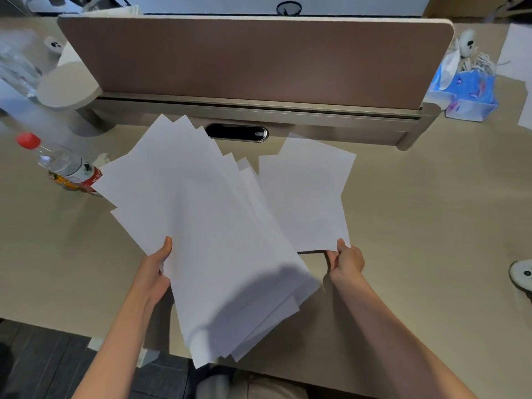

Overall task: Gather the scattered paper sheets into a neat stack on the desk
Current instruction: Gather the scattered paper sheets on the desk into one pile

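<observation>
No legible text; bottle label (86, 180) too blurred.

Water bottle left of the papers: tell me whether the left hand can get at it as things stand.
Probably not yet: the left hand grips the fanned sheets, whose corner overlaps the water bottle. Freed, it has open desk on that side.

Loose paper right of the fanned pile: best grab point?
Near right corner, from the person's side, pinching top and underside. The loose paper lies flat on the desk, so only an edge offers purchase; the right hand pinches exactly there.
</observation>
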A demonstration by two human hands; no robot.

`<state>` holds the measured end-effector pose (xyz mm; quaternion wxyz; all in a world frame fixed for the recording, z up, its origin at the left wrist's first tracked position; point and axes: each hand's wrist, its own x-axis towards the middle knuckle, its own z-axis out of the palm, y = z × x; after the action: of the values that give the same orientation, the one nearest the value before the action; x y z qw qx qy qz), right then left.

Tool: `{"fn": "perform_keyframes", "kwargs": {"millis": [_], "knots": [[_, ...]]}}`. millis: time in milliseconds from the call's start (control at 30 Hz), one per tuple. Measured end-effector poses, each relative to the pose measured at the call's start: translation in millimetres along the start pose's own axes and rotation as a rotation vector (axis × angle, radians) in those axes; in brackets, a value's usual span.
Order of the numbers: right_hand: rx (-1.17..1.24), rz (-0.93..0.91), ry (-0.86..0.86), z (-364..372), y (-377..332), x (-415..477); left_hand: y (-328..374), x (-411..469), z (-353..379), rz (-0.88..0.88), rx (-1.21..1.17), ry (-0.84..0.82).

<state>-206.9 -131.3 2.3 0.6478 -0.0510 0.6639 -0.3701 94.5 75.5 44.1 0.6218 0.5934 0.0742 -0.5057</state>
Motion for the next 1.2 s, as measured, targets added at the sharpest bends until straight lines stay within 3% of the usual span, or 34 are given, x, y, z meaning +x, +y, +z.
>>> {"fn": "perform_keyframes", "kwargs": {"millis": [167,300,433,500,667,1067,1200], "knots": [[-0.056,0.010,0.010,6,9,3,14,0,-2,-0.020,-0.016,-0.022],[-0.412,-0.098,0.069,13,13,2,20,9,-5,-0.069,0.003,0.003],[-0.953,-0.254,0.175,20,7,1,18,26,-11,-0.105,0.014,0.029],[-1.069,-0.350,0.228,29,5,4,16,33,-14,-0.126,0.036,0.044],[-1.174,-0.453,0.296,60,-3,13,12,45,-15,-0.124,0.106,0.095],[-1.063,-0.166,0.368,102,-6,26,-1,59,-21,-0.119,0.222,0.133],[-1.077,-0.168,0.436,111,-2,24,-4,61,-22,-0.114,0.208,0.130]]}}
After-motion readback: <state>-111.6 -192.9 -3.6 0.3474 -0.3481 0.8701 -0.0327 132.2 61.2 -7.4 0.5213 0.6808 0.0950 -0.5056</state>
